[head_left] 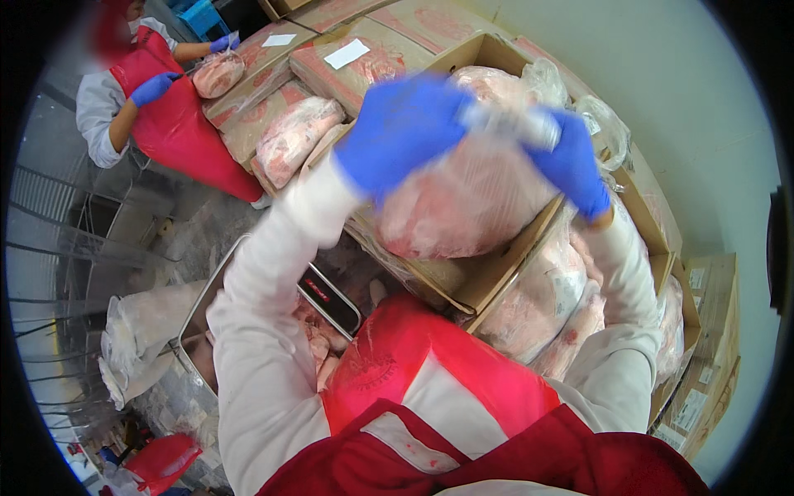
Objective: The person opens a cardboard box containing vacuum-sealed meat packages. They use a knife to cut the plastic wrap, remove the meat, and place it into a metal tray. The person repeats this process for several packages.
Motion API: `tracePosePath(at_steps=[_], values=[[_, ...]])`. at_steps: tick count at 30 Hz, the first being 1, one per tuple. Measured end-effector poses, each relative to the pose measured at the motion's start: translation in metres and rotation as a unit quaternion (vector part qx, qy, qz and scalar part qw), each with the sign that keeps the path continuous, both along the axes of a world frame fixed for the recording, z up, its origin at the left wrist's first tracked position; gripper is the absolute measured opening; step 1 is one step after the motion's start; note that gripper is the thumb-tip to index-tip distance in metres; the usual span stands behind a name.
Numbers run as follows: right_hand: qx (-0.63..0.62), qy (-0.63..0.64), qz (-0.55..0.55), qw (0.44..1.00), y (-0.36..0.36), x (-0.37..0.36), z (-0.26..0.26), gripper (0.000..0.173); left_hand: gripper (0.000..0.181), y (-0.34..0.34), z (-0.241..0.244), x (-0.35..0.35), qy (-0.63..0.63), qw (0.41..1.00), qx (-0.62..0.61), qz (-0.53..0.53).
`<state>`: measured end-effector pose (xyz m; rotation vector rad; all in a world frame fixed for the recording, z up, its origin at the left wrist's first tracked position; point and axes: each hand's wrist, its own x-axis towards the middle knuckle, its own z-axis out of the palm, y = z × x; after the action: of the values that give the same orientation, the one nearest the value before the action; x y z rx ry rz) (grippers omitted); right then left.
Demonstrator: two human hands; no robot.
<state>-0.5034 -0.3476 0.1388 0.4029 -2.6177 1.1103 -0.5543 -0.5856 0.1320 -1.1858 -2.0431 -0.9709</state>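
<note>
My left hand (403, 130), in a blue glove, is closed around one end of a bunched strip of clear plastic film (505, 121). The other end sits in my gloved right hand (570, 161); both hands are blurred. Just below them, a large pink piece of meat wrapped in film (459, 204) rests on an open cardboard box (459, 282). Part of the meat is hidden behind the hands. To the right, another box holds wrapped cuts of meat (533, 297), partly covered by my right arm.
Closed cartons (360, 56) line the back, and a wrapped meat piece (298, 139) lies on one. At the upper left, a co-worker in a red apron (180, 136) handles bagged meat (218, 73). A metal-rimmed bin (208, 291) containing meat stands at my left. A pale wall (701, 167) rises right.
</note>
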Motion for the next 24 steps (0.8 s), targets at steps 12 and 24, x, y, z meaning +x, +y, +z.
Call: tracePosePath(at_steps=[12,24], values=[[0.057,-0.141,0.172,0.973,-0.041,0.111,-0.047,0.027,0.021,-0.058,-0.005,0.110,-0.306,0.936,-0.173,0.026],[-0.046,-0.060,0.195,0.978,-0.128,0.130,-0.089,0.039,0.021,-0.085,-0.044,0.180,-0.367,0.929,-0.041,0.025]])
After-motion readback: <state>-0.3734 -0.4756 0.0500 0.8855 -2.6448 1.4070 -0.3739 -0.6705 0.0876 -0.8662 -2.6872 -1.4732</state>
